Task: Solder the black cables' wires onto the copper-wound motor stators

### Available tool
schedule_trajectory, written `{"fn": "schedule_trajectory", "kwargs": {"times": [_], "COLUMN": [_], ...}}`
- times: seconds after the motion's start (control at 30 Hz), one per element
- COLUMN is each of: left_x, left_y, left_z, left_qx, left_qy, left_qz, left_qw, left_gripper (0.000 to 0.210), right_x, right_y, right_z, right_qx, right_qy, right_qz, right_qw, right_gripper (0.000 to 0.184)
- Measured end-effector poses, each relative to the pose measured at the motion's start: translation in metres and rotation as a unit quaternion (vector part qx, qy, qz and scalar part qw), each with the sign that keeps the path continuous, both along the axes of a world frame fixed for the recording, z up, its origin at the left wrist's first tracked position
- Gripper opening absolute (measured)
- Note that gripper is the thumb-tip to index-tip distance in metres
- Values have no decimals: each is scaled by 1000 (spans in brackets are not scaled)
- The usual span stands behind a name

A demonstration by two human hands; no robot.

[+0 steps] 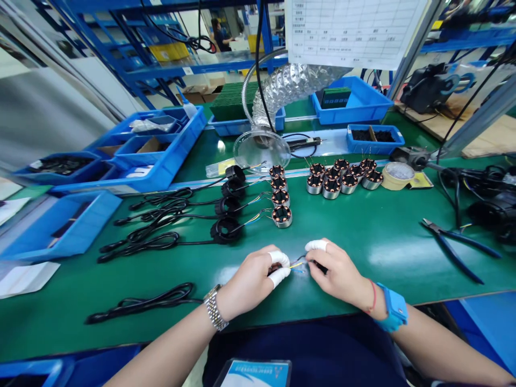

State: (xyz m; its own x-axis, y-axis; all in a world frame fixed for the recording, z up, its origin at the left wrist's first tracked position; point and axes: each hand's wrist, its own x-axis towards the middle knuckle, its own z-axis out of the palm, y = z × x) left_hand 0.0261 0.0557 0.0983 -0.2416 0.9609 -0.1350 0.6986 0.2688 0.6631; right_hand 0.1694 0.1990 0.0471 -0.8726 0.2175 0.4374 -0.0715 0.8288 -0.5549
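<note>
My left hand [256,277], with white covers on thumb and finger, is closed around a dark, coppery part [275,267], mostly hidden. Yellow and blue wires [297,266] stick out from its fingertips to the right. My right hand [336,269], one finger covered in white, pinches the end of a black wire [300,258]; a dark piece under its fingers is mostly hidden. A coiled black cable [157,303] runs toward my left wrist. Beyond my hands, several copper-wound stators [281,216] stand in a column, wired to black rings [226,230] with cables.
More stators [331,187] stand grouped at the back. Blue-handled cutters [455,242] lie at right. A clear funnel hood [262,148] on a foil duct hangs over the bench. Blue bins [161,166] line the left and back. A round tub [398,176] sits at back right.
</note>
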Motion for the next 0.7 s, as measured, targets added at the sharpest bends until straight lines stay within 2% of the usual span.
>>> {"fn": "schedule_trajectory", "kwargs": {"times": [0.1,0.27,0.47,0.63,0.7], "left_x": [1,6,17,10,6], "left_y": [3,13,23,15,11], "left_z": [-1,-3,-11,-8,-7], "left_qx": [-5,42,70,33,10], "left_qy": [-6,-24,-44,-62,-69], "left_qz": [15,18,44,44,37], "left_qw": [1000,999,996,997,997], "left_gripper": [15,14,13,10,15], "right_x": [-2,0,2,2,1], "right_y": [-4,-3,-2,-2,-2], "right_z": [-8,-13,-16,-15,-14], "right_qx": [-15,-1,4,-38,-48], "right_qy": [18,77,90,91,90], "right_qz": [-34,-12,-17,-18,-17], "right_qw": [999,997,996,995,995], "right_gripper": [13,14,16,15,14]}}
